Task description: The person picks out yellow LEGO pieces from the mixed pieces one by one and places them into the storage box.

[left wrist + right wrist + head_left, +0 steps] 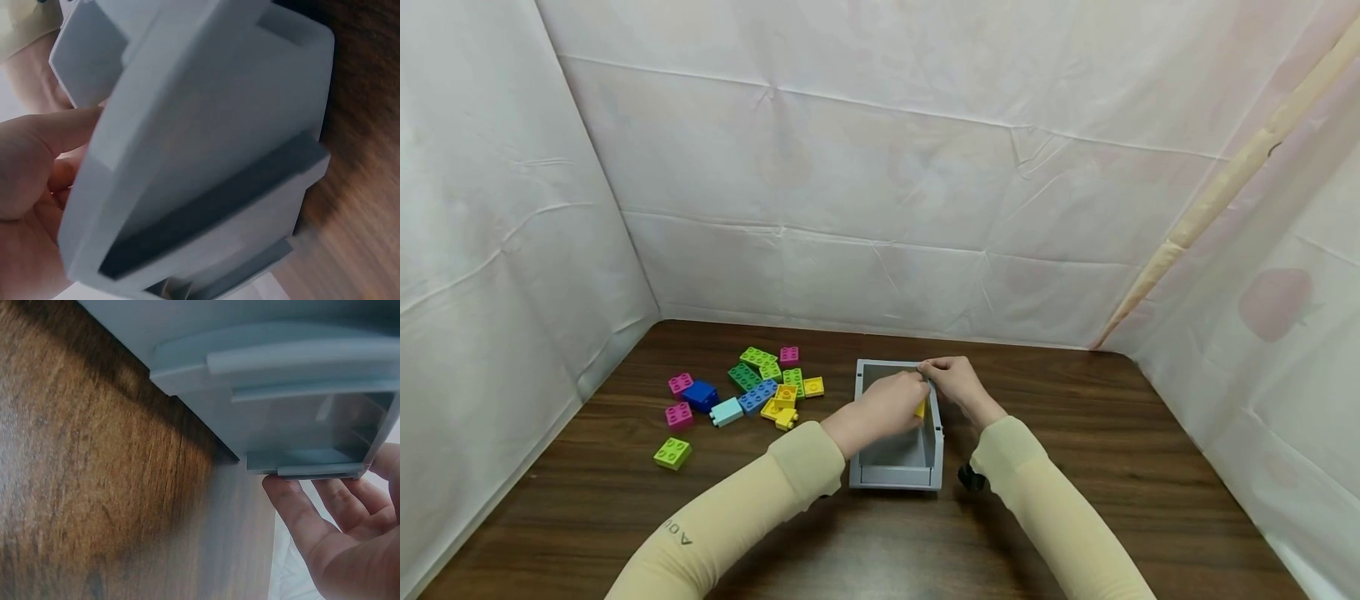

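Note:
A grey open box (895,477) of smooth plastic lies on the table in front of me. My left hand (891,404) reaches down into it with bent fingers, near the far right corner. A bit of yellow (921,408) shows between that hand and the right wall; I cannot tell whether the hand holds it. My right hand (958,385) grips the rim at the far right corner, fingers outside the wall. In the left wrist view, the box wall (231,119) hides the left fingertips. The right wrist view has right fingers (306,515) against the box's edge.
Left of the box lies a loose group of toy bricks, among them a lime brick (672,453), a dark blue brick (701,396), a light blue brick (726,412) and yellow bricks (786,396). White cloth (880,167) hangs behind the dark wooden table (1075,433) and along both sides.

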`<state>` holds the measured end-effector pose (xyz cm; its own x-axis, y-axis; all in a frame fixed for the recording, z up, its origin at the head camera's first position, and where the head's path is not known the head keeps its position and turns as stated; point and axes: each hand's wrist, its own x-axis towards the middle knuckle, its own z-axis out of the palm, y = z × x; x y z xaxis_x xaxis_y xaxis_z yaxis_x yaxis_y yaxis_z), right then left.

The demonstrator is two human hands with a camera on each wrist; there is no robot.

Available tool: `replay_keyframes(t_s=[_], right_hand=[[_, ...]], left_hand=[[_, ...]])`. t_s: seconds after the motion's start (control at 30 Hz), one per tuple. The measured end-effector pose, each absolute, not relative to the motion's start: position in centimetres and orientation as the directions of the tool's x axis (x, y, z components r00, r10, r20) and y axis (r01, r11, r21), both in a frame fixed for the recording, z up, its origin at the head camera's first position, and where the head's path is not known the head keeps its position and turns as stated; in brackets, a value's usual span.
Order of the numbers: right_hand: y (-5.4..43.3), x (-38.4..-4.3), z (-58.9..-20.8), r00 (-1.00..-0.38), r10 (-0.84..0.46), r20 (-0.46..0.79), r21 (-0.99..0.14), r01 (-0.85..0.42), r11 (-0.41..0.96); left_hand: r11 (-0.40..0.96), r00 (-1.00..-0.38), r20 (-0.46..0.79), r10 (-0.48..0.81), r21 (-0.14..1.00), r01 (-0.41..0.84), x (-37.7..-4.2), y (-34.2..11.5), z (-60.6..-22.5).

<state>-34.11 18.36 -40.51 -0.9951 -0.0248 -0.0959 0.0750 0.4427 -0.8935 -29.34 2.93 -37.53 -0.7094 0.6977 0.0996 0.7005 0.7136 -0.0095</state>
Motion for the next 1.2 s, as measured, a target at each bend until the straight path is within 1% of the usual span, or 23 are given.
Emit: replay_keyframes(t_s=[0.2, 0.4, 0.57, 0.8, 1.2], right_hand=[[18.4, -34.2, -40.5, -0.995, -0.03, -0.098, -0.89, 0.074, 0.451], [18.4, -34.1, -40.6, -0.993, -0.035, -0.116, -0.893, 0.089, 0.441], [18.3, -34.0, -40.5, -0.993, -0.036, -0.111, -0.887, 0.083, 0.454], [18.3, -33.9, -40.4, -0.994, -0.03, -0.106, -0.886, 0.081, 0.456], [18.3, -33.8, -40.3, -0.992, -0.029, -0.12, -0.876, 0.091, 0.474]], left_hand=[[0.741, -0.738, 0.085, 0.67, -0.019, 0.671, -29.3, 3.2, -38.0], [0.757, -0.752, 0.094, 0.652, -0.027, 0.653, -29.2, 3.4, -38.3], [0.764, -0.761, 0.094, 0.642, -0.004, 0.645, -28.9, 3.4, -38.3], [0.761, -0.762, 0.09, 0.642, 0.046, 0.647, -28.7, 3.4, -38.5], [0.757, -0.756, 0.091, 0.649, 0.026, 0.653, -28.8, 3.6, -39.2]])
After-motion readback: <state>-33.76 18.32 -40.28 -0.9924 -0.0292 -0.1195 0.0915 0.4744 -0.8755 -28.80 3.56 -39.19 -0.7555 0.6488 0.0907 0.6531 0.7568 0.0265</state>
